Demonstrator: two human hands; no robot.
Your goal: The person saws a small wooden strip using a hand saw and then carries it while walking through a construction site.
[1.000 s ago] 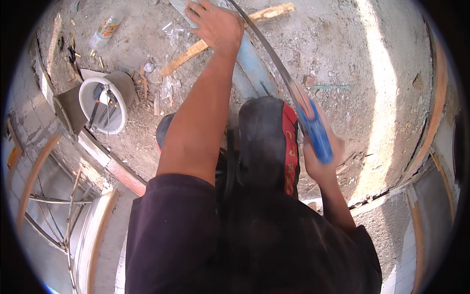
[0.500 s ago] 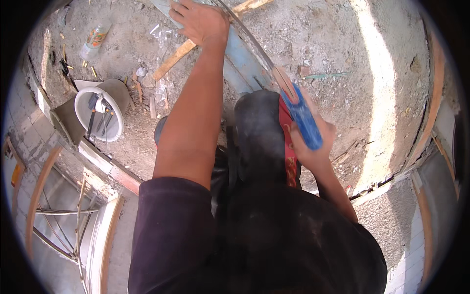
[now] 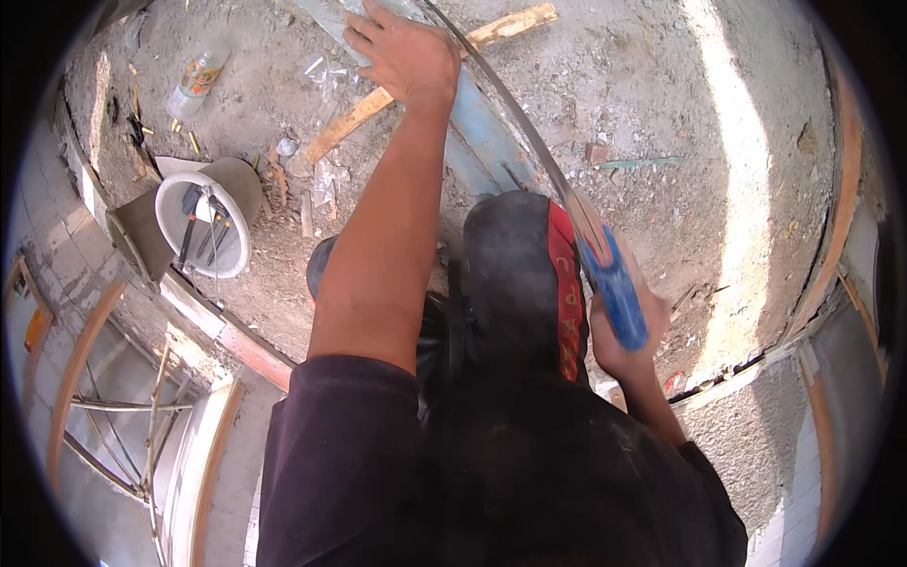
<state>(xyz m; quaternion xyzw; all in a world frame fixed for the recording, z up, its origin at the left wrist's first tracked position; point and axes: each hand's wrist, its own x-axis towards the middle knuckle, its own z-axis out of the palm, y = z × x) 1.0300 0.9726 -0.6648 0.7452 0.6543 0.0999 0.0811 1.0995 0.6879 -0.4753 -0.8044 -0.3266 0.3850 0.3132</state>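
A worn, pale blue plank [image 3: 487, 123] lies on the ground ahead of my knees. My left hand [image 3: 406, 57] presses on its far part with the fingers spread. My right hand [image 3: 658, 312] is wrapped round the blue handle of a handsaw [image 3: 619, 298], to the right of my right knee. From there the long thin blade runs up and left along the plank's right edge, past my left hand. The blade's far end is out of view at the top. A rough wooden strip [image 3: 350, 123] crosses under the plank.
At left stands a tilted white bucket [image 3: 244, 241] holding tools with dark and orange handles. A clear plastic bottle [image 3: 196, 85] lies beyond it. A brick fragment [image 3: 596, 153] and a thin green strip [image 3: 642, 163] lie right of the plank. Boards edge the dirt floor.
My right hand has drawn the handsaw back toward me and a little to the right. My left hand stays on the plank while the whole view has shifted slightly.
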